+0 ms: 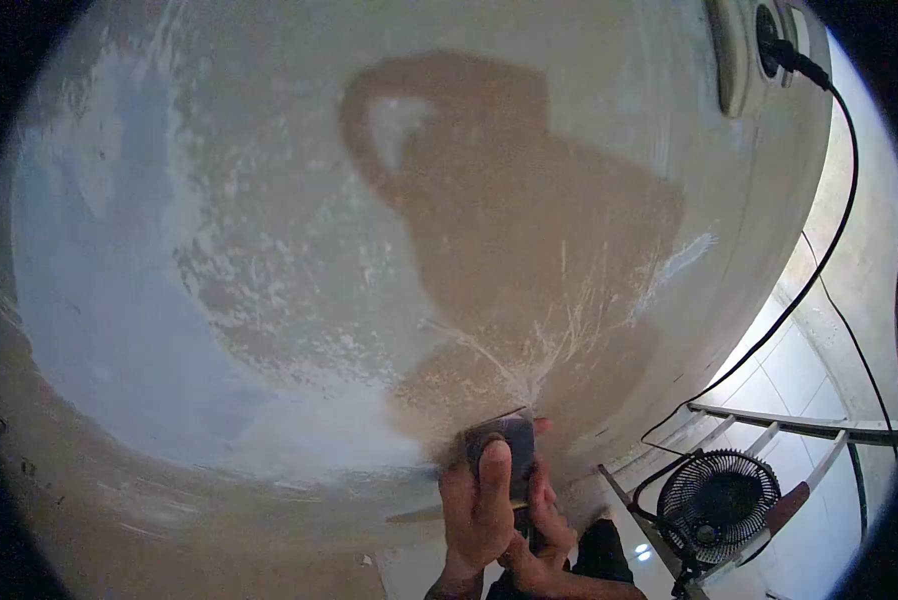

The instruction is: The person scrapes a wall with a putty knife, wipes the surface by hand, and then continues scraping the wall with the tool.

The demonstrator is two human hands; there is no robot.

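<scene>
My left hand [477,507] is closed round a putty knife [515,455], its thumb pressed flat on the dark, wide blade. My right hand [549,515] grips the same tool lower down, around the handle, most of which is hidden by the fingers. The blade's top edge lies right at the wall [299,190], just below a fan of thin white scratches [544,365]. Left of the hands, a smooth white patch [119,290] curves along the wall. Flaky white specks border it, and a brownish shadow falls over the wall above the hands.
At the lower right a black fan [719,498] sits at a metal ladder [759,430] above white floor tiles [804,365]. A black cable [855,170] hangs from a wall socket [766,42] at the top right and runs down towards the fan.
</scene>
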